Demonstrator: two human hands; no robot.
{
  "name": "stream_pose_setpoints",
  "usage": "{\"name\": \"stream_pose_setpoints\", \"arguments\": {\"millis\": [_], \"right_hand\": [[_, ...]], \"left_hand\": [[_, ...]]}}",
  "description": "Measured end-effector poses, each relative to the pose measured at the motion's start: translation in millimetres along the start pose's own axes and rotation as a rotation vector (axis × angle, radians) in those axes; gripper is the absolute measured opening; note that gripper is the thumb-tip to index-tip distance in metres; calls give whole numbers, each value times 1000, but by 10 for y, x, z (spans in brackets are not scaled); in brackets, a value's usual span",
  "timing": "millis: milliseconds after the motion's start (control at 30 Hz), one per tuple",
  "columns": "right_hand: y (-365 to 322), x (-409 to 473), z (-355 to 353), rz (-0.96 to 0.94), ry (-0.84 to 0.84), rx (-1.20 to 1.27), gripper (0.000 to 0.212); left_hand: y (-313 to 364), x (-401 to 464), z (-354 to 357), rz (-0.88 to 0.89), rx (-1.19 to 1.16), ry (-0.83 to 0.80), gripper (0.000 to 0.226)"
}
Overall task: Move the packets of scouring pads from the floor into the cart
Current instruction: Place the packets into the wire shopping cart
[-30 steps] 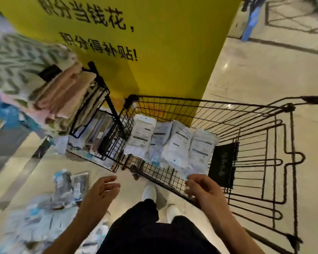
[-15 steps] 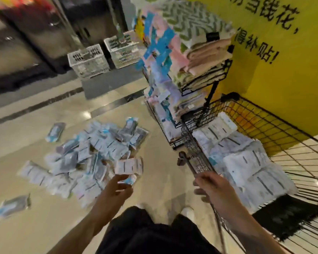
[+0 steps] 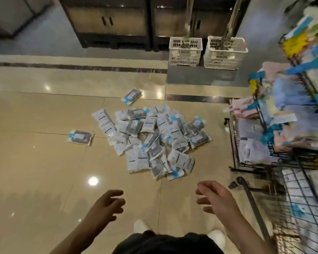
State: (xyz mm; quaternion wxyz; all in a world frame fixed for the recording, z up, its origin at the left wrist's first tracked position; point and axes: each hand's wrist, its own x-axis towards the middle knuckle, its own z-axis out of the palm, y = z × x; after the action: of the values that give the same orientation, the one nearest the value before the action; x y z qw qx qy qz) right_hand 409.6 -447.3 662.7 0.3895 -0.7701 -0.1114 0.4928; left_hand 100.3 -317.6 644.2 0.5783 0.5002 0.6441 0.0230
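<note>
A heap of white and grey packets of scouring pads (image 3: 151, 140) lies on the beige tiled floor ahead of me. Two stray packets lie apart: one (image 3: 80, 137) to the left, one (image 3: 132, 96) behind the heap. My left hand (image 3: 106, 206) and my right hand (image 3: 215, 197) hover low over the floor just short of the heap, fingers loosely spread, holding nothing. The black wire cart (image 3: 290, 198) stands at my right, blurred, with its edge beside my right forearm.
A wire rack (image 3: 250, 143) full of folded cloths stands right of the heap, behind the cart. Two white plastic baskets (image 3: 206, 52) stand at the back by dark cabinets (image 3: 110, 22). My white shoes (image 3: 216, 237) show at the bottom.
My view has swung left from the cart to the heap on the floor. My right hand has left the cart's rim and both hands now reach toward the packets.
</note>
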Motion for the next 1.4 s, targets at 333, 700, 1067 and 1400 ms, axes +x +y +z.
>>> {"name": "stream_pose_setpoints", "arguments": {"millis": [333, 700, 1067, 1400], "right_hand": [[-786, 152, 1816, -62, -226, -208, 10], [-1485, 1243, 3070, 24, -321, -327, 12], [-2446, 2168, 4059, 79, -376, -380, 9], [-3022, 2920, 4904, 140, -276, -326, 9]], "left_hand": [[-516, 132, -1551, -33, -292, 242, 21], [-459, 966, -2297, -206, -323, 225, 17], [425, 2084, -3425, -238, -290, 279, 17], [1043, 3606, -4382, -232, -325, 184, 18]]}}
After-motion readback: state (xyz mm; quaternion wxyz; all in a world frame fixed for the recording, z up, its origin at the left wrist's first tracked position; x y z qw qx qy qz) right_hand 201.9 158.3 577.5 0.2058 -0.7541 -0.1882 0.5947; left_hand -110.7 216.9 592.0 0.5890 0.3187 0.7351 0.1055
